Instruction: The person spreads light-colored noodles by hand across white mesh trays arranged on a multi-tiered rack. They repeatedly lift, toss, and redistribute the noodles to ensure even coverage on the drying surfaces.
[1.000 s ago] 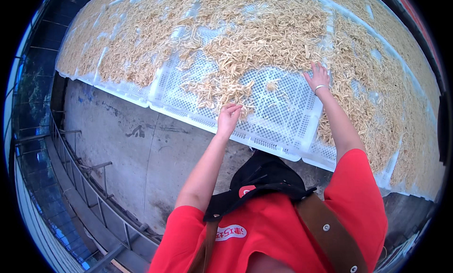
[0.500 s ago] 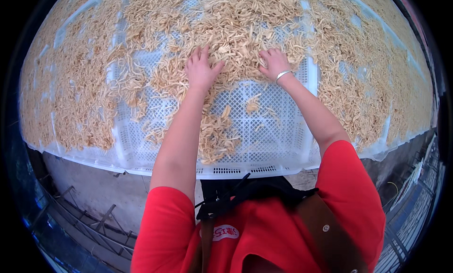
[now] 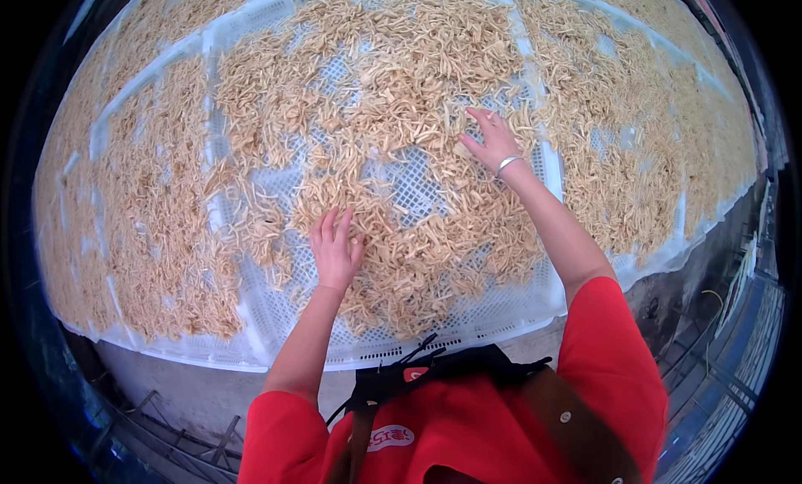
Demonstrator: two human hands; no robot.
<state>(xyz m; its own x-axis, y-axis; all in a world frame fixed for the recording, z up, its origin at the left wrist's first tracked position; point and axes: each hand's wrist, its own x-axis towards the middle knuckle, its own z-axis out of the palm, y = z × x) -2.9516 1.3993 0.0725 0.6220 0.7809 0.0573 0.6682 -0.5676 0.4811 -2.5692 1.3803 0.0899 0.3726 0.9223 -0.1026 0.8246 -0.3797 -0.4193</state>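
Observation:
Pale tan, thin dried strips [image 3: 434, 250] lie in loose heaps on a white mesh tray [image 3: 409, 191]. My left hand [image 3: 336, 254] rests at the left side of the nearer heap, its fingers apart and their tips among the strips. Farther off and to the right, my right hand [image 3: 494, 143], with a silver bangle at the wrist, is over the strips near the tray's right rim. Its thumb and fingers are spread, and I see nothing gripped in it. Bare mesh shows between the two hands.
More strip-covered trays adjoin on the left [image 3: 159, 225], on the right [image 3: 635, 150] and beyond. Raised white rims divide them. Below the near edge are a grey floor [image 3: 188, 392] and metal framing [image 3: 221, 442] at lower left.
Strips have been spread over the tray's near part, which was mostly bare mesh. My left hand has come nearer to me; my right hand is slightly nearer too. The view has shifted a little.

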